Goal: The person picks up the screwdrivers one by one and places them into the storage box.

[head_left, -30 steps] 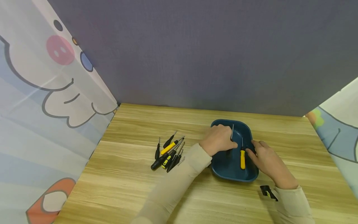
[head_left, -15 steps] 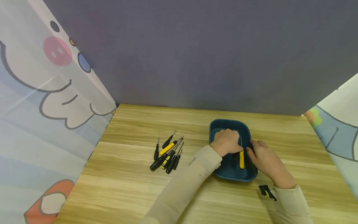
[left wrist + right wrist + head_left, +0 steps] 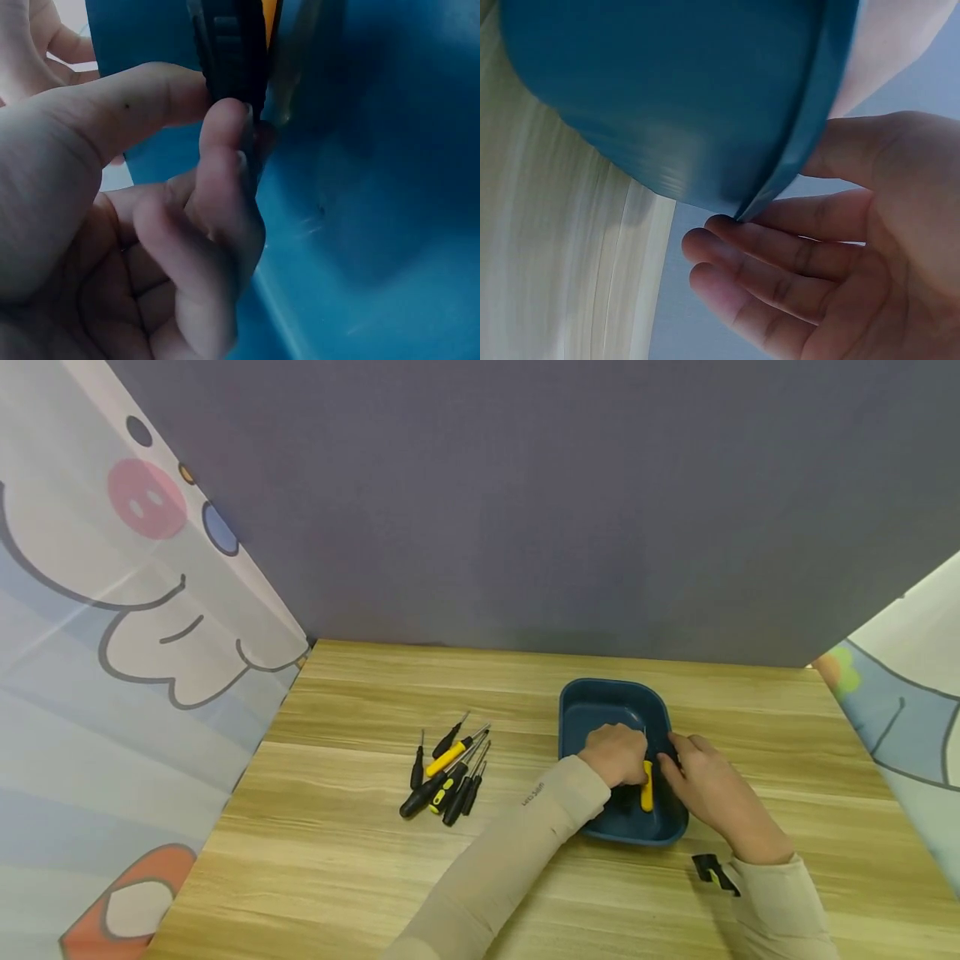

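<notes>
A dark blue plastic basin (image 3: 589,713) stands on the wooden table, right of the middle in the head view. My left hand (image 3: 615,755) reaches down inside it. Thumb and fingers pinch a black ridged handle (image 3: 232,56) in the left wrist view, a screwdriver's; in the head view the hand hides it. Beside that hand a yellow-handled screwdriver (image 3: 647,795) lies in the basin. My right hand (image 3: 708,787) holds the basin's right side, with the rim (image 3: 810,112) between thumb and fingers in the right wrist view.
Left of the basin, several screwdrivers (image 3: 447,785) with black and yellow handles lie in a loose cluster on the table (image 3: 337,877). A grey panel (image 3: 525,527) rises behind the table, and a printed curtain (image 3: 187,652) hangs at the left.
My left hand has moved nearer and slightly right inside the basin, down with the black-handled screwdriver. Its shaft, visible a second ago, is now hidden. My right hand stays at the rim.
</notes>
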The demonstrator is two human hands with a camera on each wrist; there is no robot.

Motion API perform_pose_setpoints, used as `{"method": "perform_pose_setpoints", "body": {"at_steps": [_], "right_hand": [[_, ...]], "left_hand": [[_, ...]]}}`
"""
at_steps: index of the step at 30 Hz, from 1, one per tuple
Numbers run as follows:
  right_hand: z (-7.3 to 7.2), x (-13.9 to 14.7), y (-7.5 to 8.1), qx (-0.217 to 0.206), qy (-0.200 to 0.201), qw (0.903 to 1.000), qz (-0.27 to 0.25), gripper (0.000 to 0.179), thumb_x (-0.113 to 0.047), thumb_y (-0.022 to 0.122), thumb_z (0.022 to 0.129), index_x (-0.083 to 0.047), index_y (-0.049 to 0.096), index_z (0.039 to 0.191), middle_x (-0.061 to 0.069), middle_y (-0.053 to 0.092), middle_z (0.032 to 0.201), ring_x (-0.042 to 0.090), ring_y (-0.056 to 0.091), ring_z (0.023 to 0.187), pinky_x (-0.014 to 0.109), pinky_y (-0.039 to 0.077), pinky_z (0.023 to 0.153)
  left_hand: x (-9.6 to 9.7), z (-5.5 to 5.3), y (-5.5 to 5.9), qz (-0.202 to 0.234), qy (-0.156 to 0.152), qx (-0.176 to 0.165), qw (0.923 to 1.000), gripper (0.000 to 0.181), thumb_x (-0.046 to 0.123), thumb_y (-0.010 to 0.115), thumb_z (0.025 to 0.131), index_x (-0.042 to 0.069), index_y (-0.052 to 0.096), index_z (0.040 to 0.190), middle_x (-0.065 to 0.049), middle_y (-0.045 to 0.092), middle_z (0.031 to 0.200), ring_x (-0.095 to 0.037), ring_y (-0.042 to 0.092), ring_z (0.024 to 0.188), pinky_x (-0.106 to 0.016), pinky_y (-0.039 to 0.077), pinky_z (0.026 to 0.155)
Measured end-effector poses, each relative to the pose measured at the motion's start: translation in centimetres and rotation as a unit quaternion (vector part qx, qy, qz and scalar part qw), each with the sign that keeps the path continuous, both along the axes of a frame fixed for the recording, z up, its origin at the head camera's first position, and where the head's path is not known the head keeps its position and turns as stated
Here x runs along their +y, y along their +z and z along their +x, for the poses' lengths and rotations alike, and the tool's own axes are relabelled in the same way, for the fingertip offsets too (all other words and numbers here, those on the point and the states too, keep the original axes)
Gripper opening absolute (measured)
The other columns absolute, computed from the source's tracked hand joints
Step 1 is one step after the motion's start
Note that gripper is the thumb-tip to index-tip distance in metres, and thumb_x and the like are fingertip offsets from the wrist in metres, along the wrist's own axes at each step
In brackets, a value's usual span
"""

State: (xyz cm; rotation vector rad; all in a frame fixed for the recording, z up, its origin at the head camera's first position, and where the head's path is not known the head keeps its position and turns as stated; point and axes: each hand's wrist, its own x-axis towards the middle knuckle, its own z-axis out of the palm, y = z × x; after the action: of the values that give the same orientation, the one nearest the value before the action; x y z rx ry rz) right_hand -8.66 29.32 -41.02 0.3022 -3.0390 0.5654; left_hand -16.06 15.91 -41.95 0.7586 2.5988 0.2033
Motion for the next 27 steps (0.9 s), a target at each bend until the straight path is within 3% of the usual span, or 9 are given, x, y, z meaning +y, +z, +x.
{"method": "perform_pose_setpoints", "body": {"at_steps": [5, 10, 15, 22, 27], "right_hand": [[-0.1, -0.1, 0.1, -0.002, 0.002, 1.0000, 0.002, 0.043, -0.011, 0.058, 0.101, 0.022, 0.050, 0.128, 0.039, 0.055, 0.116, 0.050, 0.061, 0.095, 0.058, 0.052, 0.077], [0.0, -0.1, 0.2, -0.003, 0.003, 1.0000, 0.002, 0.043, -0.011, 0.057, 0.101, 0.022, 0.050, 0.127, 0.039, 0.055, 0.115, 0.049, 0.062, 0.094, 0.057, 0.052, 0.076], [0.1, 0.0, 0.2, -0.004, 0.005, 1.0000, -0.001, 0.043, -0.011, 0.057, 0.101, 0.022, 0.050, 0.127, 0.039, 0.055, 0.115, 0.047, 0.062, 0.092, 0.057, 0.052, 0.076], [0.0, 0.0, 0.2, 0.004, 0.005, 0.9999, 0.010, 0.042, -0.010, 0.058, 0.100, 0.023, 0.050, 0.126, 0.040, 0.055, 0.113, 0.050, 0.062, 0.092, 0.058, 0.052, 0.076], [0.0, 0.0, 0.1, 0.007, 0.006, 0.9998, 0.015, 0.042, -0.010, 0.059, 0.100, 0.023, 0.051, 0.125, 0.039, 0.056, 0.112, 0.051, 0.062, 0.093, 0.059, 0.052, 0.076]], "left_hand": [[0.4, 0.1, -0.2, -0.010, 0.000, 0.006, 0.9999, 0.018, 0.038, 0.074, 0.091, 0.023, 0.068, 0.081, 0.007, 0.059, 0.073, -0.012, 0.054, 0.067, -0.027, 0.045, 0.058], [0.5, 0.4, 0.6, -0.020, 0.000, 0.034, 0.9992, 0.019, 0.042, 0.071, 0.092, 0.026, 0.067, 0.083, 0.008, 0.057, 0.073, -0.011, 0.054, 0.066, -0.028, 0.045, 0.057], [-0.1, 1.1, 2.3, -0.010, -0.007, 0.052, 0.9986, 0.021, 0.044, 0.070, 0.093, 0.026, 0.067, 0.082, 0.007, 0.056, 0.070, -0.011, 0.054, 0.060, -0.027, 0.044, 0.052], [-2.6, 2.3, 4.9, 0.002, -0.028, 0.082, 0.9962, 0.022, 0.045, 0.070, 0.092, 0.026, 0.064, 0.082, 0.007, 0.054, 0.066, -0.008, 0.051, 0.051, -0.024, 0.041, 0.046], [-4.8, 3.2, 6.4, 0.032, -0.028, 0.101, 0.9940, 0.034, 0.040, 0.069, 0.095, 0.022, 0.061, 0.067, 0.007, 0.043, 0.053, -0.008, 0.042, 0.041, -0.022, 0.035, 0.040]]}}
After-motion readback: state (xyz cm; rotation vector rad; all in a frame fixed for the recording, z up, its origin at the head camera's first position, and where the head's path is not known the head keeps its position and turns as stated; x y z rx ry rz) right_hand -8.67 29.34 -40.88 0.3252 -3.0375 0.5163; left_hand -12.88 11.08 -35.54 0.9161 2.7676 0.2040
